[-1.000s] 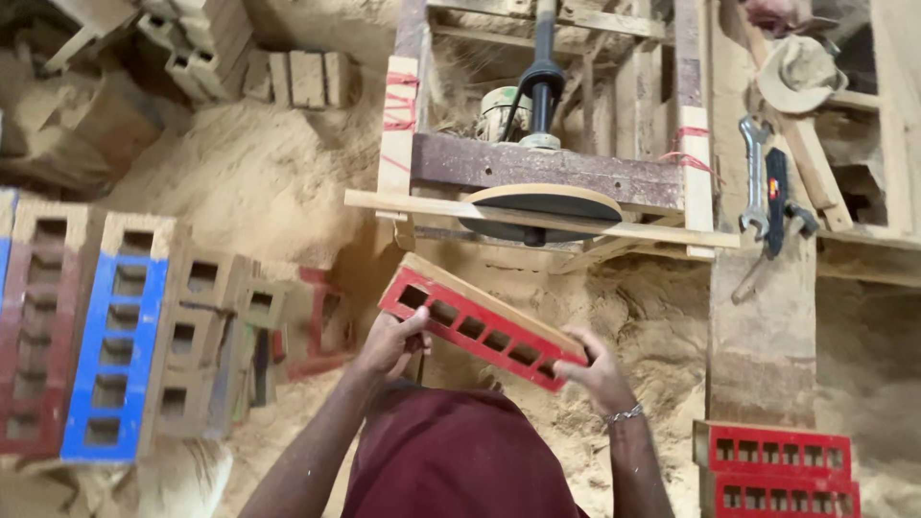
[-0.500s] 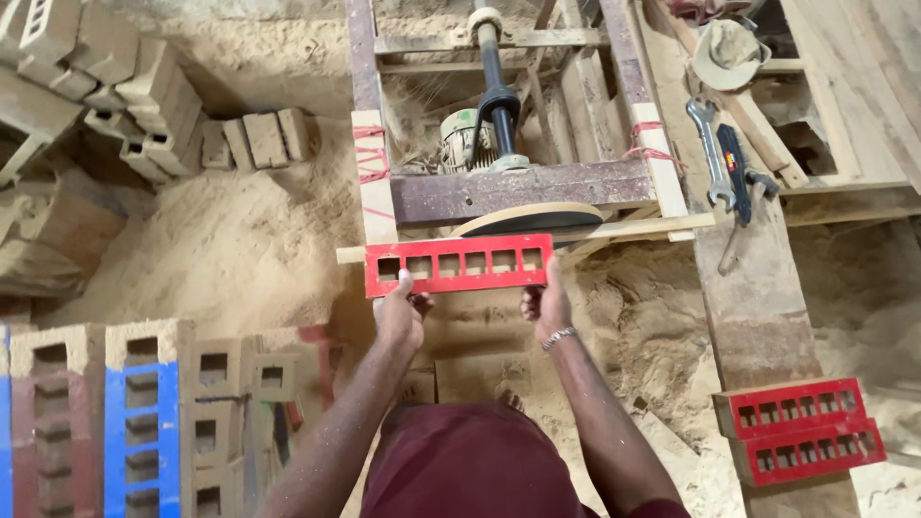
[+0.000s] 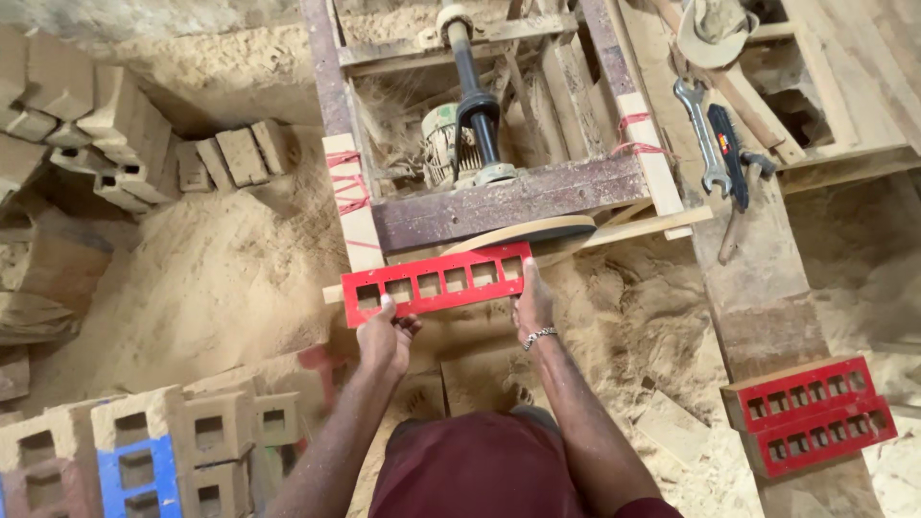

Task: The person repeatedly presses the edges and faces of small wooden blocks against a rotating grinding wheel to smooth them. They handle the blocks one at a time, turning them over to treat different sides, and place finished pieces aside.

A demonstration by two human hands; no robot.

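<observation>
Since half a second ago, both hands keep the red slotted piece (image 3: 437,282) level, now lower. Left hand (image 3: 384,338) at 7 o'clock, right hand (image 3: 532,305) at 5 o'clock, fingers closed on its lower edge. Beyond, touching: sanding disc (image 3: 523,233), then motor (image 3: 446,144) at 12.

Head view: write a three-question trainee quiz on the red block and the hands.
1. True or false: both hands hold the red block.
2. Which hand wears a bracelet? A) left hand B) right hand
3. Fill in: the block's upper edge sits against the sanding ____ on the wooden frame.

Key
1. True: one hand grips each end from below.
2. B.
3. Disc. Its thin rim shows just above the block's right half; whether it spins cannot be told.
</observation>
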